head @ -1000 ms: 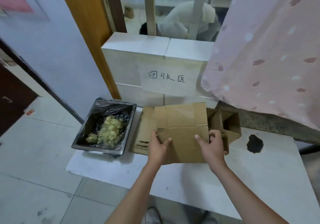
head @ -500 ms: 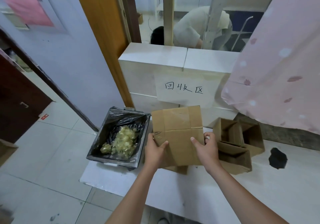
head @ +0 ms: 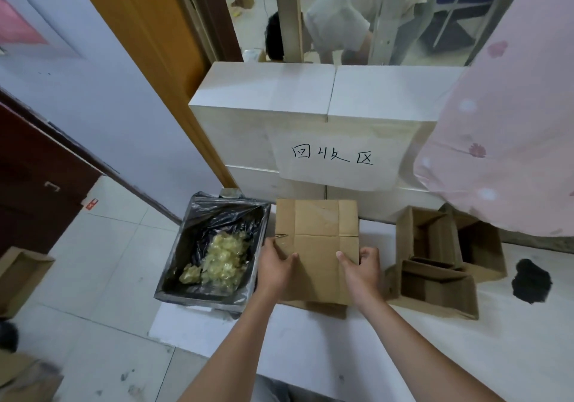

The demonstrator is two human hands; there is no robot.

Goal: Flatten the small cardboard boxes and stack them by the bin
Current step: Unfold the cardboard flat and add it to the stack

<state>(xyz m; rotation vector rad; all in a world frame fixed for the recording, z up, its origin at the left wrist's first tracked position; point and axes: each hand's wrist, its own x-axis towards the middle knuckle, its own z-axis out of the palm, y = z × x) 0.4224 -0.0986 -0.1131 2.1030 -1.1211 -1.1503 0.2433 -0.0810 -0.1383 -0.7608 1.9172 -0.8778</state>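
Gripped at both side edges by left hand (head: 275,266) and right hand (head: 363,269), flattened brown cardboard box (head: 316,246), likely light, stiff, bendable along creases.

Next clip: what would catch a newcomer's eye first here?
Both bare hands, left hand and right hand, grip a flattened brown cardboard box at centre. Left of it stands a black-lined bin holding yellowish scraps; to the right stand open brown cardboard boxes. Behind, a white paper sign with handwritten characters hangs on white blocks.
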